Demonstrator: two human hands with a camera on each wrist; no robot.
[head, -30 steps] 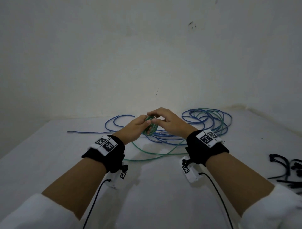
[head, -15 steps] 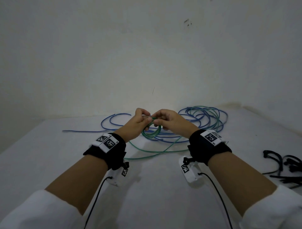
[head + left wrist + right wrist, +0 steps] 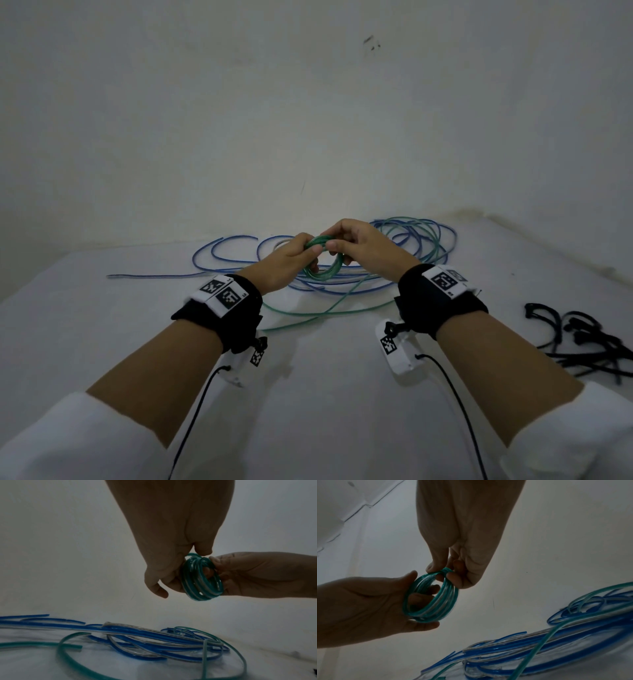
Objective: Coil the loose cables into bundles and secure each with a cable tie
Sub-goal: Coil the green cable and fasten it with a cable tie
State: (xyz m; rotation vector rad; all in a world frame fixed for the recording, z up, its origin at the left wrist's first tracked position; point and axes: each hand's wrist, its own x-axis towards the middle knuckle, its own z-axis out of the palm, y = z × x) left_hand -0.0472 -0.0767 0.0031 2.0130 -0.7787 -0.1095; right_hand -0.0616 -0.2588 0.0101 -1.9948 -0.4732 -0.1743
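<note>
Both hands, left hand [image 3: 287, 262] and right hand [image 3: 363, 250], pinch green coil [image 3: 323, 270] centre frame; blue cables [image 3: 342, 291] beneath, black ties [image 3: 582, 339] far right.

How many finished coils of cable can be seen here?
1. A small green coil is held above the table between the left hand and the right hand. The other green and blue cable lies loose; some may be hidden.

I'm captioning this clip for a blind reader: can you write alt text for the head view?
Both hands hold a small green cable coil above a white table, left hand and right hand pinching its top. Loose blue cable lies behind; black cable ties lie right.
</note>
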